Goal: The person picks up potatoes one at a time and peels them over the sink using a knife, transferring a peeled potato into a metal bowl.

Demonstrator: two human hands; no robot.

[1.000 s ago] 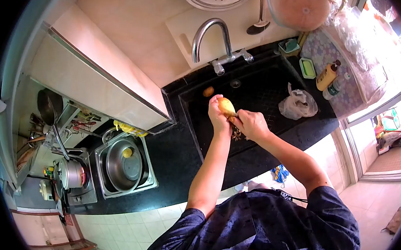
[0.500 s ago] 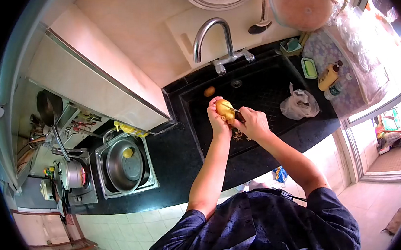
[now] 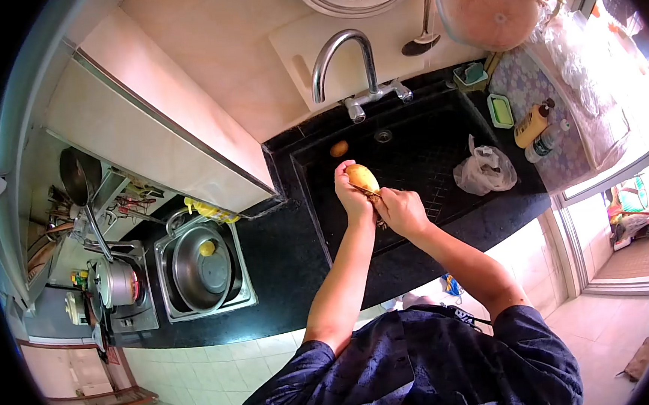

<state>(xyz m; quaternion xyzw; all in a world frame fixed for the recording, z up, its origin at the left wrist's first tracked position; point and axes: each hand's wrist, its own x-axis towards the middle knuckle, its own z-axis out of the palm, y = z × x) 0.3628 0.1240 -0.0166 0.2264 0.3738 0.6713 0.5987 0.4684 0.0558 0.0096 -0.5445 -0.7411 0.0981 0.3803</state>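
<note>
Over the black sink (image 3: 431,217), my left hand (image 3: 354,199) is closed around a partly peeled potato (image 3: 362,176), its yellow flesh facing up. My right hand (image 3: 405,210) is closed on a small peeler, mostly covered by the fingers, and meets the lower end of the potato. Bits of peel show just beneath the hands. An unpeeled potato (image 3: 339,149) lies in the sink's back left corner. To the left, a pale peeled potato (image 3: 206,248) rests in a metal basin (image 3: 187,276) set in the steel sink.
A chrome faucet (image 3: 366,64) arches over the back of the black sink. At its right lie a plastic bag (image 3: 484,167), a green soap dish (image 3: 500,110) and bottles (image 3: 534,124). Far left, a pot (image 3: 116,282) stands on a lit stove.
My right hand has shifted slightly left and down toward the potato's lower end, closing against my left hand. The potato has tilted a little in my left hand.
</note>
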